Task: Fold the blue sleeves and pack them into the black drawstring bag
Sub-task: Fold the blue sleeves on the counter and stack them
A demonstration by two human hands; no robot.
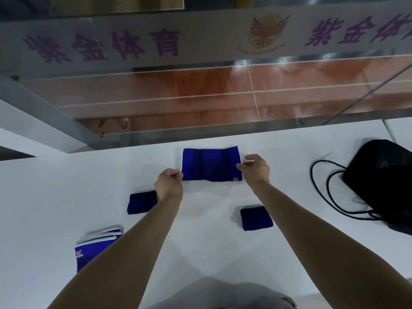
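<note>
Working the folding step, judging by the layout: flat blue knitted sleeve with white end bands point(211, 165) lying spread on the white bench point(66, 186), far side of centre. Pinching its near left corner with the left hand point(168, 183), fingers closed on the edge. Hovering the right hand point(254, 167) just beside the right end, fingers curled and half open, contact with the cloth unclear. Lying nearer: two dark blue folded bundles, one left point(140, 202), one right point(256, 217), and a stack of unfolded blue-and-white sleeves point(95, 246) at the near left. Sitting well apart on the right: black drawstring bag point(383, 175), its cord point(330, 192) looping loose. Probably calling next for gripping both ends evenly and bringing one over the other, keeping edges aligned.
</note>
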